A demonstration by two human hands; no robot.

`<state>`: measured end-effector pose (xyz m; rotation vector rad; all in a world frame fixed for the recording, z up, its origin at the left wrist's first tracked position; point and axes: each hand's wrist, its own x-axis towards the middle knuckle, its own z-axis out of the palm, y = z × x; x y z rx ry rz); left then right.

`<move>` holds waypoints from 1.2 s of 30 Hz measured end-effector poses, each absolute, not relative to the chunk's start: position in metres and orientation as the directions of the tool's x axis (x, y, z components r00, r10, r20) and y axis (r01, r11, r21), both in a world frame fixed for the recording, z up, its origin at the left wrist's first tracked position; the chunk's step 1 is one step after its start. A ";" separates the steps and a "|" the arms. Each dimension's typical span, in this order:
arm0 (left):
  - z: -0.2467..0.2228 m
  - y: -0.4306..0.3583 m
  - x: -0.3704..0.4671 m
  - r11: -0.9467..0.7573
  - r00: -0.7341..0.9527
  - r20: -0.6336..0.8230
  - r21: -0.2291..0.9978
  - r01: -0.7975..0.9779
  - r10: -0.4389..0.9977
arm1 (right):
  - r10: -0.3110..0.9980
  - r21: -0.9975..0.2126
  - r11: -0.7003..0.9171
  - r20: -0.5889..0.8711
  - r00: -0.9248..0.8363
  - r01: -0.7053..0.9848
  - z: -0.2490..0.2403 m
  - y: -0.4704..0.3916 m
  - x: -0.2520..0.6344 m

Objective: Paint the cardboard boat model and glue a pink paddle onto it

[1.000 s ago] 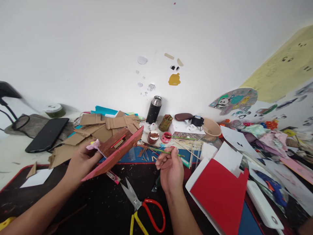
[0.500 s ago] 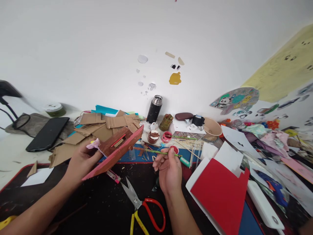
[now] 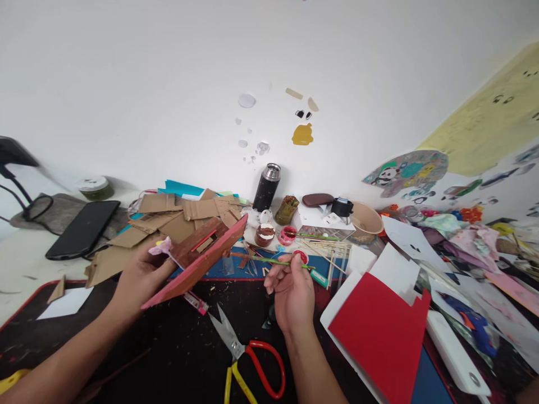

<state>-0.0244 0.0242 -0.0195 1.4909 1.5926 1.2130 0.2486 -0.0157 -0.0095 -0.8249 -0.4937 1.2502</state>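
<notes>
Board (image 3: 197, 274) brown and pink. Brush (image 3: 261, 260) green. Scissors (image 3: 236, 350): one handle red, other yellow. Flask (image 3: 266, 189) black. Paper (image 3: 379, 331) red. Cardboard (image 3: 174, 231) tan.

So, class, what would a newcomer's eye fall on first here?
Probably the bright red, notched sheet at lower right, lying over a white sheet. Next, left of centre, the reddish-brown and pink painted model in the left hand, and the slim green-handled brush in the right hand. Below centre lie metal scissors with one red and one yellow handle.
</notes>
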 end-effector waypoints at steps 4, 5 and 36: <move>-0.019 0.024 -0.023 -0.001 -0.194 0.060 0.957 0.291 0.979 | 0.960 -0.766 0.099 -0.095 0.264 -0.635 -0.008 -0.016 0.250; -0.019 0.024 -0.022 0.006 -0.206 0.052 0.962 0.272 0.977 | 0.966 -0.767 0.091 -0.087 0.243 -0.636 -0.008 -0.017 0.249; -0.029 0.024 -0.023 -0.065 -0.194 0.135 0.941 0.333 0.972 | 0.986 -0.796 0.042 -0.063 0.152 -0.604 -0.011 -0.022 0.240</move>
